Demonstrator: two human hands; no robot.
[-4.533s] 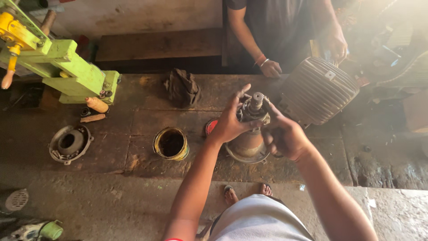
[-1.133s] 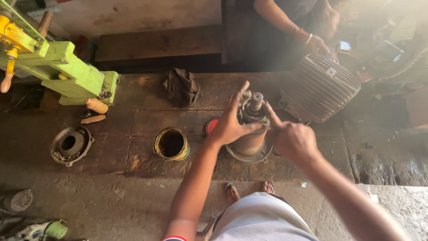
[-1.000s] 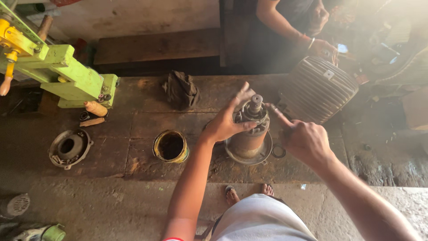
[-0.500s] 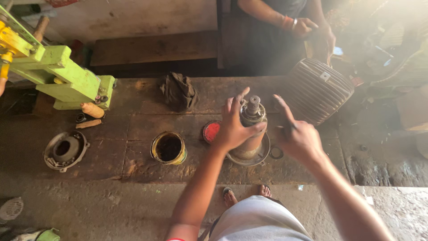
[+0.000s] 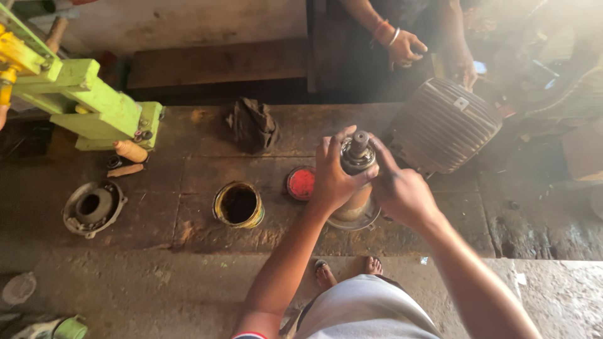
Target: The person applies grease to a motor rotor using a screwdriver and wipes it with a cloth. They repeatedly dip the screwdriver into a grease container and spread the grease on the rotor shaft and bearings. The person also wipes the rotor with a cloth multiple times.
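Note:
A motor rotor stands upright on the grimy workbench, its steel shaft pointing up. My left hand wraps the rotor's upper part from the left, fingers spread around the bearing end. On the right side my right hand touches the same top end, with its index finger reaching to the shaft. An open tin of dark grease sits to the left of the rotor, and its red lid lies between them.
A ribbed motor housing lies at the back right; another person's hands are near it. A green press stands at the far left, with a round end cover below it and a dark rag behind.
My right hand, held off the rotor with a finger pointing, has come back against its top end. My left hand has kept its hold. The other person's hands have shifted behind the housing.

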